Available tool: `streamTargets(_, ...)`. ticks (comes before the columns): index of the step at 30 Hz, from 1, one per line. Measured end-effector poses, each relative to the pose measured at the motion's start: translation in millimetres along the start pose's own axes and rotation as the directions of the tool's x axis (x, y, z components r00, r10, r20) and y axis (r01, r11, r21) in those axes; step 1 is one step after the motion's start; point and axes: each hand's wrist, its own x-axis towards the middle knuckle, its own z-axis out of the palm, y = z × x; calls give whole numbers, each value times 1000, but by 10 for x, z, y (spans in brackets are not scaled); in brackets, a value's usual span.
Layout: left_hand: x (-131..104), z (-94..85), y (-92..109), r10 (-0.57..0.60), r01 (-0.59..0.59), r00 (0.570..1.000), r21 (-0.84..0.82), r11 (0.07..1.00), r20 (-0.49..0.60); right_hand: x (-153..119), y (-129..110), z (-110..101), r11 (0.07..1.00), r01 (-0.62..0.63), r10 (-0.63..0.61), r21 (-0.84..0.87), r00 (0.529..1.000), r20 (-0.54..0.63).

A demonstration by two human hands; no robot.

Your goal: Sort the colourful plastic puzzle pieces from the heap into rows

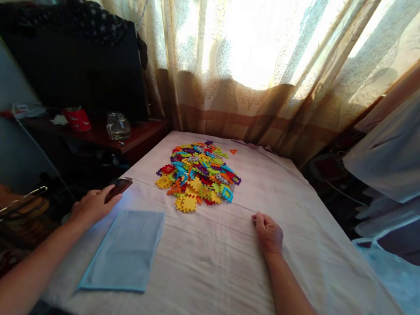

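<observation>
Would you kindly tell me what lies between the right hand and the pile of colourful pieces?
In the head view, only the pale sheet lies between the right hand and the pile.

Hands (pixel 92 206) (pixel 268 233) apart — right curled

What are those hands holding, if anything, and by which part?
The left hand holds a dark, phone-like device by its near end, the far end sticking out. The right hand is curled; nothing shows in it.
</observation>
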Motion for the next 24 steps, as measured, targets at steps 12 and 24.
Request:
streamTargets(12,-273,325,-15,-31,38,998,140,989,-53,-25,-72,-32,993,27,-24,-116,999,21)
streamTargets(24,-729,71,-55,73,-91,970,66,994,231,-1057,-1806,758,774,605,-604,186,618,503)
